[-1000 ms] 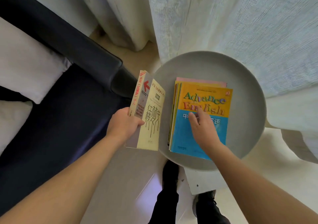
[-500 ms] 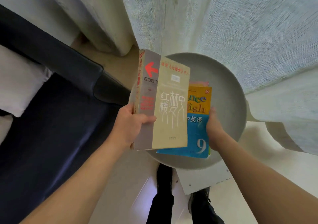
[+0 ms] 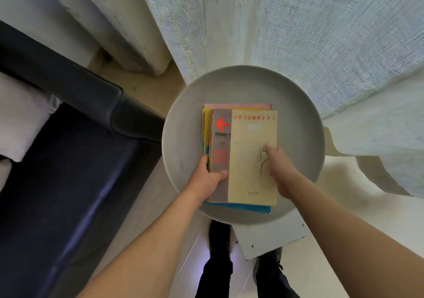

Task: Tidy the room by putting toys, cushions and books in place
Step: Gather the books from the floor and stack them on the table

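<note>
1. The cream book [image 3: 252, 160] is lying flat on top of the stack of books [image 3: 236, 208], which is sitting on the round grey side table [image 3: 183, 123] – table standing just beside the dark sofa [image 3: 68, 160] arm, curtain [image 3: 298, 34] hanging behind it.
2. Left hand [image 3: 206, 180] is gripping the cream book at its near spine corner – thumb lying on the grey spine band, fingers hidden under the edge.
3. Right hand [image 3: 277, 169] is resting on the cover with straight fingers, pressing down, gripping nothing.
4. Handling, as a guess: thick paperback, looking fairly heavy for one hand and a bit floppy at the cover; matte paper, so probably not slipping much. Best hold is likely along the spine side, where the block is stiffest. Not fragile, though corners could be bending.
5. Looks: cream front with red characters along the top, grey spine band carrying a red arrow and a red block, a small pale label near the top.
6. Stack underneath is showing only edges – pink at the far side, yellow at the left, blue along the near side, sticking out slightly.
7. White cushion [image 3: 20, 119] is sitting on the sofa at left.
</note>
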`<state>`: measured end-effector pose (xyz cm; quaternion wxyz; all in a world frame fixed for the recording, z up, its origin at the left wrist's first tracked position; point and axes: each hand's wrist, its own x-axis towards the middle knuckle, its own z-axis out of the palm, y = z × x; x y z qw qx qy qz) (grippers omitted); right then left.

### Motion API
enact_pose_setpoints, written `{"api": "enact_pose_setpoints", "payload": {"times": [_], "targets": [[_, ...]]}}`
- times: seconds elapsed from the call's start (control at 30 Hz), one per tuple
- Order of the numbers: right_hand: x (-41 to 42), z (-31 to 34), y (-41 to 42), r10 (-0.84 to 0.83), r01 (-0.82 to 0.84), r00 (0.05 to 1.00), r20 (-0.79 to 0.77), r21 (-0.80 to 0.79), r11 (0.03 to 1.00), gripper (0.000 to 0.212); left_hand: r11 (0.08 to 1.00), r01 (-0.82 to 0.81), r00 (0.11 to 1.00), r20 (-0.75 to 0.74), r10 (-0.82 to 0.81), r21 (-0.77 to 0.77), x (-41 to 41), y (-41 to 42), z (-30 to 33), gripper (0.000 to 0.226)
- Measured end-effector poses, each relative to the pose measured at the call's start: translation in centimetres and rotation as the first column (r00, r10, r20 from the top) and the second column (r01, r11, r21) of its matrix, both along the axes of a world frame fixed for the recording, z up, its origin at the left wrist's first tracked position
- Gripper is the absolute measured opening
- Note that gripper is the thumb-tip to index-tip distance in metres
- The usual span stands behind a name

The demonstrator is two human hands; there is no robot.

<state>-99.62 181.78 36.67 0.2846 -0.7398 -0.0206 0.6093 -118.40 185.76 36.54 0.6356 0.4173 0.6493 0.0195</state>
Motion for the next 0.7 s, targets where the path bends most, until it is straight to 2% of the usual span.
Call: {"api": "enact_pose_setpoints", "payload": {"times": [0.13,0.23,0.33,0.5,0.63,0.7], "targets": [[-0.4,1.1,-0.1,-0.011,0.011,1.000,0.000,-0.025,1.000,0.043,0.992,0.106,0.985,-0.146,-0.096,0.063,0.8,-0.1,0.2,0.051],[-0.1,4.0,-1.0,0.057,-0.056,0.998,0.019,-0.037,0.998,0.043,0.962,0.257,0.906,-0.370,-0.206,0.092,1.3,-0.5,2.1,0.058],[0.2,9.3,-2.4,0.155,-0.152,0.985,0.077,-0.045,0.987,0.050,0.919,0.363,0.838,-0.484,-0.251,0.152,2.1,-1.1,6.6,0.051],[1.1,20.5,-7.4,0.227,-0.230,0.945,0.236,-0.015,0.973,0.066,0.802,0.525,0.791,-0.511,-0.337,0.284,4.0,-4.2,18.8,0.047],[1.6,28.0,-11.5,0.260,-0.299,0.913,0.315,0.081,0.951,0.066,0.716,0.559,0.795,-0.514,-0.321,0.418,6.0,-7.6,26.5,0.036],[1.7,31.3,-14.2,0.282,-0.337,0.889,0.361,0.101,0.936,0.063,0.652,0.603,0.778,-0.519,-0.354,0.458,6.8,-9.8,29.9,0.037]]}}
